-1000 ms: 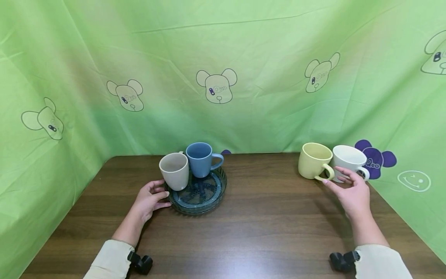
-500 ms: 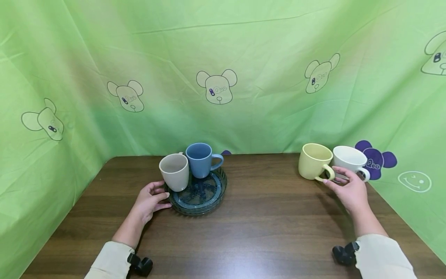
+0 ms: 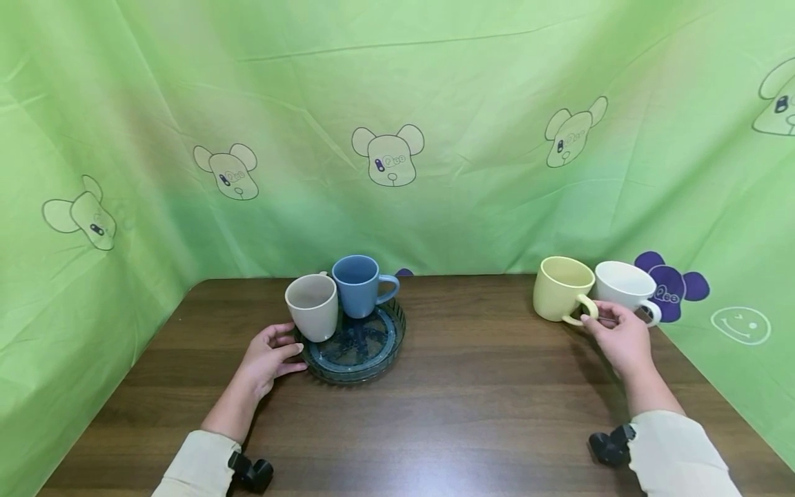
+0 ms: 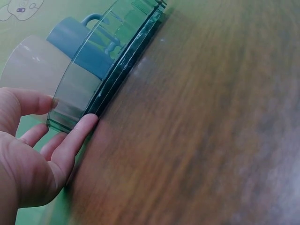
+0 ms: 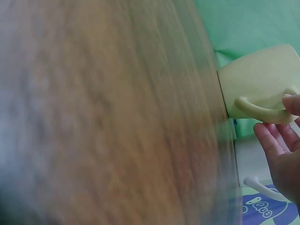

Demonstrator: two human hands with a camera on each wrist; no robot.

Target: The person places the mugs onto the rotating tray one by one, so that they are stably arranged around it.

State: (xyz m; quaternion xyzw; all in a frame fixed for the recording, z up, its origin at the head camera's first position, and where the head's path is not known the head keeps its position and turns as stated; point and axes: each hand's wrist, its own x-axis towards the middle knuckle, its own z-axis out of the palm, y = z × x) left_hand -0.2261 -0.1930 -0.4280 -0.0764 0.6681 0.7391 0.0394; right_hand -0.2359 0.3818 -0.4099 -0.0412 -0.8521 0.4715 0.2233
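A round blue-green glass tray [image 3: 357, 378] with a low clear wall stands at the table's left. On it are a pale grey mug [image 3: 312, 314] and a blue mug [image 3: 357, 293], both upright. My left hand [image 3: 267, 355] holds the tray's near left edge; in the left wrist view the fingers meet its wall and base. At the right, a yellow mug [image 3: 559, 293] stands beside a white mug [image 3: 623, 284]. My right hand [image 3: 623, 338] pinches the yellow mug's handle [image 5: 265, 114] between thumb and fingers, its knuckles in front of the white mug.
The brown wooden table [image 3: 459, 400] stretches between the tray and the right-hand mugs. A green printed cloth [image 3: 472, 207] hangs behind and at both sides. Black wrist cameras sit on both cuffs.
My right hand has shifted slightly left and its fingers have closed on the yellow mug's handle. The left hand, the tray and the mugs have kept their places.
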